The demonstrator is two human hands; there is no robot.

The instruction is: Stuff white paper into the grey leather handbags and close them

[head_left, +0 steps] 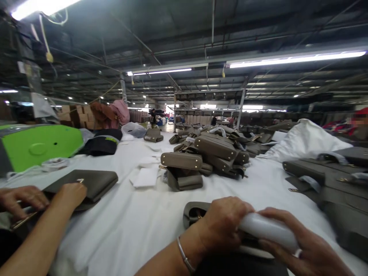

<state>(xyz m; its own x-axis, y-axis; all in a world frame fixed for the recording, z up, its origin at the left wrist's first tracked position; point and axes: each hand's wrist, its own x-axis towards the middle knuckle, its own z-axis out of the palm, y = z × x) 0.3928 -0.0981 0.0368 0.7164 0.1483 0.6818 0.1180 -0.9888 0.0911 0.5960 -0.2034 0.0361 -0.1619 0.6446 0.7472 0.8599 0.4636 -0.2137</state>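
Both your hands are on the white roll [267,230], low and right of centre, right in front of you. Your left hand [225,224], the one with the bangle on its wrist, is curled shut over the roll's left end. Your right hand [301,249] wraps the right end, fingers closed over the top, thumb side hidden.

The roll's long axis runs left to right, dipping slightly toward your right hand. Only the middle stretch shows between the two grips. What the roll is made of, can't tell.

Directly under and just left of your left hand lies an open taupe bag [195,212], its mouth showing beside your knuckles. The roll's left end sits at or over that mouth. Whether it's inside, can't tell, your hand covers it. Your left hand is the nearer one to the bag.

All this is on the white-covered tabletop [138,226].

At far left, two other hands [70,195], a co-worker's, press on a flat taupe bag [94,182], well apart from yours. A pile of bags [212,153] sits mid-tabletop beyond you, more bags [339,188] at the right edge, and a white sack [304,142] behind them.
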